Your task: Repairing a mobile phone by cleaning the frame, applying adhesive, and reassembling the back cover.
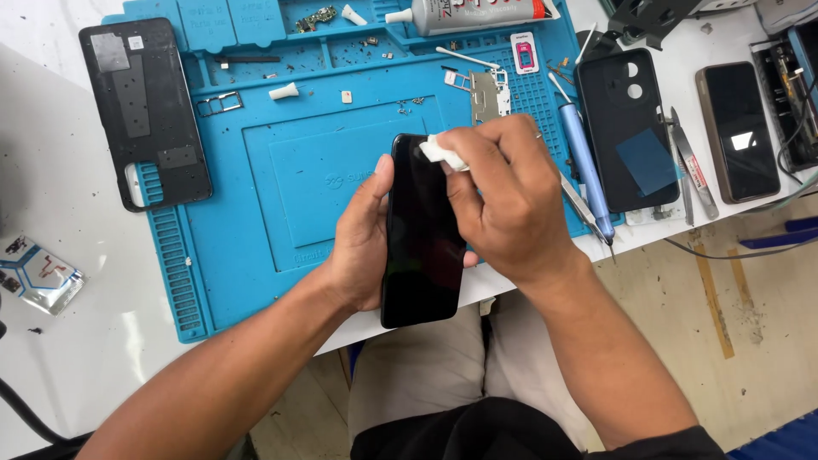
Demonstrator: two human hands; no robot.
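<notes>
Overall, a white worktable [102, 341] carries a large blue rubbery repair mat [281, 187] with ribbed edges and shallow parts trays. On the mat's left edge lies a black phone back cover [145, 111], flat, inner side up. To the right, off the mat, sit a second black back cover [629, 128] and a dark phone [738, 129], with a blue screwdriver [586, 166] and tweezers [692, 175] beside them. A grey adhesive tube [477, 13] lies along the top.

Held above the mat's near edge is a glossy black smartphone [423, 234], upright, screen up. The left hand [362, 243] grips its left side, thumb curled over the edge. The right hand [503, 200] pinches a small white wipe [443, 153] closed between its fingertips, pressing it against the phone's upper corner.
</notes>
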